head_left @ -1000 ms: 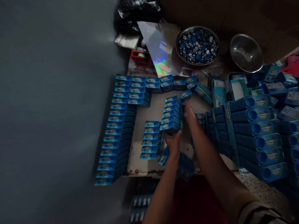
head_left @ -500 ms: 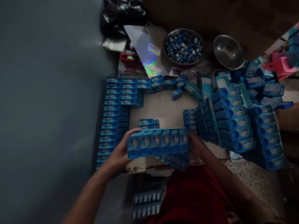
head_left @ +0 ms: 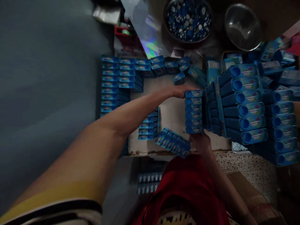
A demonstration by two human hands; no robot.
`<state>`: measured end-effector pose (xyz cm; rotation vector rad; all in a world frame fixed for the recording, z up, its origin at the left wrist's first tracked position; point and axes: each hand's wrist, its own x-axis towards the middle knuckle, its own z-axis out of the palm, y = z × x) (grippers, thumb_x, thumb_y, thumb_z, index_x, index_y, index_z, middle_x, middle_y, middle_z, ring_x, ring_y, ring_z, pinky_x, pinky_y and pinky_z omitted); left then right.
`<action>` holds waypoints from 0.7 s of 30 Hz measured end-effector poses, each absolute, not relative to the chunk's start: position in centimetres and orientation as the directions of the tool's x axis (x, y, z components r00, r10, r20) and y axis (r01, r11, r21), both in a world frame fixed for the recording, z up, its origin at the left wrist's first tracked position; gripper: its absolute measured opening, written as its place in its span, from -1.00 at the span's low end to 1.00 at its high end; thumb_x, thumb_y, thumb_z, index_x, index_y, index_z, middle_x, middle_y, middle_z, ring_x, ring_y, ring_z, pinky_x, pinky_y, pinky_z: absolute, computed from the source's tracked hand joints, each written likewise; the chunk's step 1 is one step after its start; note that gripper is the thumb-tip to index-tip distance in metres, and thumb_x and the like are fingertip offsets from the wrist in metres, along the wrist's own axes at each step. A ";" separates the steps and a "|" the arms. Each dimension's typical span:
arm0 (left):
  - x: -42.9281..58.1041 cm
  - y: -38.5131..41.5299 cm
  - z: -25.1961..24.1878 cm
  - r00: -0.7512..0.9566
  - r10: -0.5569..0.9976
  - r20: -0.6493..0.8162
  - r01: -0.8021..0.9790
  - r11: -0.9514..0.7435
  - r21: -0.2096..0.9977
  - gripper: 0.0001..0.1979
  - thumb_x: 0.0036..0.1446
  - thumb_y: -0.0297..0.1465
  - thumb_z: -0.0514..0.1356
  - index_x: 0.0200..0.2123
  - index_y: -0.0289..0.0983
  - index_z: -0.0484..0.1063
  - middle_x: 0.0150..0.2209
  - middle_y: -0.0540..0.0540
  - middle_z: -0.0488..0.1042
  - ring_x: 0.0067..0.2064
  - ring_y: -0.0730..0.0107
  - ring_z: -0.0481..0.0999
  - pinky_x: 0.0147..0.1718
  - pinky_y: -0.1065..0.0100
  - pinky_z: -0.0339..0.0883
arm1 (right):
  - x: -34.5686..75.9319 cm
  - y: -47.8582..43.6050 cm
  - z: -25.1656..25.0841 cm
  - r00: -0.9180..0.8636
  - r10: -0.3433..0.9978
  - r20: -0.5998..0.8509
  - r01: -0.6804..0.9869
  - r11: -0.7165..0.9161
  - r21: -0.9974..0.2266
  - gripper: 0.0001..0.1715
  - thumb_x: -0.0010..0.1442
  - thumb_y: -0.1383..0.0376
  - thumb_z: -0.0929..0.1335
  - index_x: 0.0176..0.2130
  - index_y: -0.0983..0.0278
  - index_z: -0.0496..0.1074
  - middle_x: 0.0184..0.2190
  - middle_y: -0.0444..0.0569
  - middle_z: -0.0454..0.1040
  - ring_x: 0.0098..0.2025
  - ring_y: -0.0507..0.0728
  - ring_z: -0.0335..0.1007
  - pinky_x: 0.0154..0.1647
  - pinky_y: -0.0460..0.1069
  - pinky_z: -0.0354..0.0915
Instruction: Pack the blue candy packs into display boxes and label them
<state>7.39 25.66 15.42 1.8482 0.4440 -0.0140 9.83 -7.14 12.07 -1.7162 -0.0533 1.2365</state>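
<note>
A row of small blue boxes [head_left: 193, 112] stands at the right of the white tabletop, with its printed ends facing up. My left hand [head_left: 181, 91] closes on its far end, the fingertips partly hidden behind the boxes. At the near end, my right hand [head_left: 201, 140] presses against the last box, so the row is gripped between both hands. Just left of my right hand lies a slanted row of blue boxes [head_left: 173, 142]. Another short row [head_left: 148, 128] sits below my left forearm, which partly covers it.
Tall stacked blue boxes [head_left: 245, 103] rise close on the right. More box rows [head_left: 109, 79] line the left side. Behind are a metal bowl of blue and silver caps [head_left: 188, 20], another metal bowl [head_left: 242, 26] and a red tape dispenser [head_left: 124, 34]. A carton [head_left: 250, 190] stands lower right.
Both hands have carried the row of blue boxes from the middle to the right and turned it lengthwise. My left arm now reaches across the table. The view has shifted.
</note>
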 end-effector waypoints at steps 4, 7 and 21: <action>4.5 23.2 14.6 0.755 0.644 -0.122 0.358 -0.250 0.899 -0.59 0.12 -0.61 0.16 0.06 -0.45 0.52 0.12 -0.18 0.63 0.21 0.34 0.60 0.22 0.24 0.38 | 9.5 -10.8 11.7 0.345 0.418 -0.840 -0.531 -0.652 -0.542 -0.34 0.22 -0.27 0.31 -0.20 0.23 0.57 -0.19 0.18 0.69 -0.17 0.31 0.67 -0.14 0.18 0.55; -2.7 16.1 13.5 0.458 0.889 0.007 0.431 -0.229 0.873 -0.51 0.08 -0.69 0.15 0.08 -0.34 0.56 0.09 -0.21 0.62 0.19 0.23 0.58 0.28 0.16 0.36 | 9.2 -13.4 11.2 0.402 0.470 -0.786 -0.289 -0.750 -0.596 -0.45 0.10 -0.19 0.45 -0.31 0.23 0.57 -0.29 0.08 0.68 -0.19 0.30 0.58 -0.14 0.12 0.48; -6.2 -16.1 4.1 0.352 0.086 -0.932 -0.670 0.718 -0.187 -0.79 0.14 -0.42 0.24 -0.14 -0.31 0.51 -0.16 -0.33 0.64 -0.11 -0.02 0.70 0.04 -0.05 0.53 | 0.2 7.9 5.5 -0.416 0.738 -0.532 0.747 -0.056 -0.662 -0.62 0.46 0.28 0.28 -0.18 0.33 0.66 -0.11 0.10 0.69 -0.06 0.17 0.51 0.03 -0.02 0.26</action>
